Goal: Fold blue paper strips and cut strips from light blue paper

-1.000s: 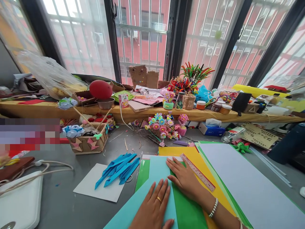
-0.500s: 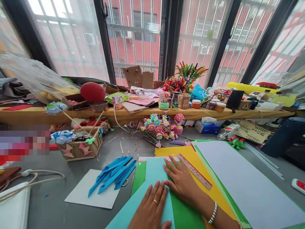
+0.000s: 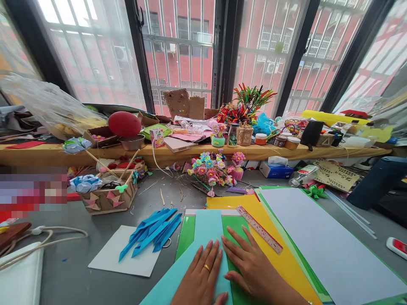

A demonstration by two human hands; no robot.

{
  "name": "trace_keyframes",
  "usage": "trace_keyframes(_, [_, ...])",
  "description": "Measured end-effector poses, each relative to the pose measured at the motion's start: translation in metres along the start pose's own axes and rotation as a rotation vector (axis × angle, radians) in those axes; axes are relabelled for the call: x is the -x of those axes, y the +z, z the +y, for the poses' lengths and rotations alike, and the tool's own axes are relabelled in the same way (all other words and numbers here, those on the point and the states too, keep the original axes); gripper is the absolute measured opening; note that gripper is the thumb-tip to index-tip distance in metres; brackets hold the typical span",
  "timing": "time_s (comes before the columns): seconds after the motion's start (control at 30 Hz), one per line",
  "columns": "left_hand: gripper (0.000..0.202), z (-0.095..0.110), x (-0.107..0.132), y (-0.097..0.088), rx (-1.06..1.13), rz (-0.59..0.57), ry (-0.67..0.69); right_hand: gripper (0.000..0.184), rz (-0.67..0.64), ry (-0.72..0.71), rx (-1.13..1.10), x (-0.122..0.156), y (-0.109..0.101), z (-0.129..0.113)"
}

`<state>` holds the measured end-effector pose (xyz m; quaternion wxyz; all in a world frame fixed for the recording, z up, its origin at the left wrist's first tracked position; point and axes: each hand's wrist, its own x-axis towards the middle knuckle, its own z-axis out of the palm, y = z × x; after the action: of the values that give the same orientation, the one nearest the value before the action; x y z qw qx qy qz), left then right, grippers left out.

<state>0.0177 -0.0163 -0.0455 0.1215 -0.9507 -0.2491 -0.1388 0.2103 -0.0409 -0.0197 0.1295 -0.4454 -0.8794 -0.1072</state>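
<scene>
A folded sheet of light blue paper (image 3: 208,226) lies over a green sheet (image 3: 238,220), with one flap angling toward the lower left. Pressed flat on the blue paper, my left hand (image 3: 203,273) has its fingers stretched out and a gold ring on one of them. My right hand (image 3: 251,267) rests open with fingers spread, mostly on the green sheet, its fingertips by the blue paper's right edge. Just beyond it, a pink ruler (image 3: 260,229) lies across yellow paper (image 3: 222,202). Folded dark blue paper strips (image 3: 149,233) sit on a white square (image 3: 122,256) to the left.
White paper (image 3: 318,237) on green sheets covers the right side. Behind are a cardboard basket (image 3: 108,201), pipe-cleaner flowers (image 3: 210,169), a tissue box (image 3: 276,170) and a plastic bottle (image 3: 302,176). A cluttered ledge (image 3: 178,156) runs below the windows.
My right hand has slid down toward me along the blue paper's right edge, uncovering the upper part of that paper. My left hand stays in place.
</scene>
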Motion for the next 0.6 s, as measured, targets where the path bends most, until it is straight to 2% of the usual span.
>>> trace_keyframes(0.13, [0.067,0.001,0.0,0.001,0.028,0.012,-0.011,0.044,0.1,-0.09,0.051,0.007,-0.005,-0.007])
trace_keyframes(0.23, [0.065,0.001,0.001,0.0,0.033,0.019,-0.007,0.047,0.226,-0.177,0.135,0.014,-0.003,-0.011])
trace_keyframes(0.3, [0.062,0.002,0.001,-0.002,0.011,0.006,-0.001,0.04,0.325,-0.216,0.171,0.019,0.002,-0.014])
trace_keyframes(0.37, [0.057,0.002,0.001,-0.003,-0.018,-0.015,0.002,0.032,0.445,-0.205,0.174,0.023,0.01,-0.019])
trace_keyframes(0.57, [0.052,0.003,0.0,-0.006,-0.075,-0.044,0.005,0.045,0.701,-0.138,0.227,0.035,0.053,-0.041])
trace_keyframes(0.6, [0.052,0.003,-0.001,-0.007,-0.078,-0.041,0.006,0.048,0.75,-0.076,0.238,0.038,0.059,-0.045])
